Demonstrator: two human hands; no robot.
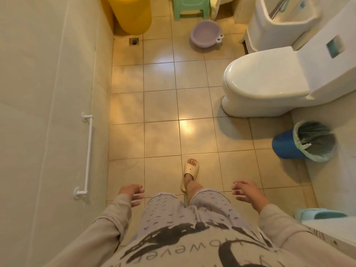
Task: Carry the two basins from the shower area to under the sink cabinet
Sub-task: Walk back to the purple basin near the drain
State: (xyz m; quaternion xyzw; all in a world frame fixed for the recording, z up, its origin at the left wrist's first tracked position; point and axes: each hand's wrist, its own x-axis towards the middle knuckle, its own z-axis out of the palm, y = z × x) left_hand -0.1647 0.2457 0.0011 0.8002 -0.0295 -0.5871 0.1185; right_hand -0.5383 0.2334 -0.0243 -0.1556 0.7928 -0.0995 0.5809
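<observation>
A pale purple basin (205, 33) with a frog-eye handle sits on the tiled floor at the far end of the bathroom, in front of a green stool. A second basin does not show clearly. My left hand (133, 193) hangs low at the lower left, fingers apart, holding nothing. At the lower right, my right hand (247, 191) is also spread with nothing in it. Both hands are far from the basin, near my legs. One foot in a cream slipper (189, 173) steps forward on the tiles.
A yellow tub (131, 14) stands at the back left beside a floor drain (134, 41). The green stool (189, 7) is behind the basin. A white toilet (269, 81) fills the right side, with a blue lined bin (306, 143) nearer. A white grab bar (87, 155) is on the left wall.
</observation>
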